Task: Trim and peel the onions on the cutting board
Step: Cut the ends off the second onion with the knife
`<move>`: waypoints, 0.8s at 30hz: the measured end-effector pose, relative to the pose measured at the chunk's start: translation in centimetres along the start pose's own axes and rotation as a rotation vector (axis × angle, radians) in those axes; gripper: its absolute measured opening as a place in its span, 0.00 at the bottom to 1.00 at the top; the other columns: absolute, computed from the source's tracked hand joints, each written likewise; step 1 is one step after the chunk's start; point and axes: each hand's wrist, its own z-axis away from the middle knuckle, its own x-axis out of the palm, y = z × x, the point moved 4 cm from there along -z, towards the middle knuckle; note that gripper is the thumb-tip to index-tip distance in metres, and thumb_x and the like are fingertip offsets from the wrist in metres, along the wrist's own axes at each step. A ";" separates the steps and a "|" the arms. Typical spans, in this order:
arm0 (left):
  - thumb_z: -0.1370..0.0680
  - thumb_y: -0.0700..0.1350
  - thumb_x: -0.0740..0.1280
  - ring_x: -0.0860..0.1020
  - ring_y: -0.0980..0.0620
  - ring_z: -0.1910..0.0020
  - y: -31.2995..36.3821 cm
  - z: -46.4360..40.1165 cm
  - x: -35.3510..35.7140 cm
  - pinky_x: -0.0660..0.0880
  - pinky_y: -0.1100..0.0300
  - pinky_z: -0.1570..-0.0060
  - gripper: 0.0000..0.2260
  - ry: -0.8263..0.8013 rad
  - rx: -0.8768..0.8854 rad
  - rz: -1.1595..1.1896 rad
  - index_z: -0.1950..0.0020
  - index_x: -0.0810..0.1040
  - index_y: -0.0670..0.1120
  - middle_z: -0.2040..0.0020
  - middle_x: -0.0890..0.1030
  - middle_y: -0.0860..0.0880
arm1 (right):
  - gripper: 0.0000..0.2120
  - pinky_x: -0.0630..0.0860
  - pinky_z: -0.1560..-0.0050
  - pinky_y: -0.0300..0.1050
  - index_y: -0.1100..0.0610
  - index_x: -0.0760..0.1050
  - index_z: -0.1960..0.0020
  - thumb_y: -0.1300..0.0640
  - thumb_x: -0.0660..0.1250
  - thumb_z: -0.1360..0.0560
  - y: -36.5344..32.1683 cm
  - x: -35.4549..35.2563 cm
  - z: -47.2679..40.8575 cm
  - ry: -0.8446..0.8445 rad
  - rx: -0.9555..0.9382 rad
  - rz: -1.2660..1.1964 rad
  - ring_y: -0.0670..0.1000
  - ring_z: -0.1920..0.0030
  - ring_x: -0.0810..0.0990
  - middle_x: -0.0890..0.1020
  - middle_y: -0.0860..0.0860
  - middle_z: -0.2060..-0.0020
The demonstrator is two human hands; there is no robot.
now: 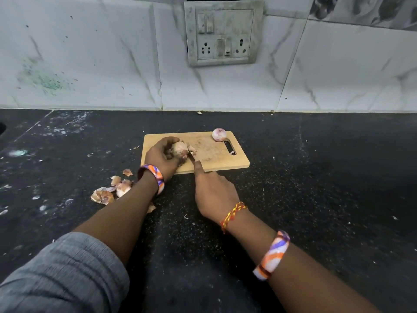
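Bench (316,177) black, speckled, under marble-look tiles (90,53) with grimy socket plate (223,33). We grip unpeeled onion (179,149) in left hand (163,155) on cutting board (216,157); right hand (213,192) curled on knife (192,157). Peeled onion (219,134) at board's far edge; skins (112,188) left.

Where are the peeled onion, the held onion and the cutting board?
peeled onion (219,134), head view, its rounded top.
held onion (179,148), head view, its bare side.
cutting board (237,162), head view, bare near-right corner.
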 end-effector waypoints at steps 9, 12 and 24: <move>0.31 0.34 0.71 0.74 0.51 0.46 -0.5 -0.4 -0.5 0.72 0.58 0.43 0.18 0.036 0.038 0.013 0.46 0.70 0.48 0.48 0.74 0.50 | 0.28 0.73 0.47 0.50 0.62 0.50 0.25 0.63 0.56 0.23 -1.3 -0.3 -1.8 0.013 -0.024 0.052 0.58 0.41 0.75 0.75 0.59 0.40; 0.29 0.33 0.68 0.73 0.51 0.50 -0.2 -0.2 -1.0 0.71 0.62 0.49 0.23 0.088 0.101 -0.005 0.38 0.68 0.48 0.46 0.72 0.48 | 0.29 0.73 0.48 0.50 0.62 0.48 0.25 0.64 0.56 0.23 -1.5 0.2 -1.4 0.006 -0.028 0.058 0.57 0.42 0.75 0.75 0.59 0.40; 0.29 0.45 0.71 0.75 0.51 0.51 -0.4 -0.1 -1.5 0.71 0.60 0.50 0.18 0.195 -0.029 0.086 0.41 0.76 0.42 0.47 0.79 0.44 | 0.34 0.72 0.47 0.53 0.56 0.45 0.24 0.65 0.58 0.24 0.7 -1.1 0.5 0.048 0.029 0.008 0.60 0.41 0.75 0.75 0.60 0.42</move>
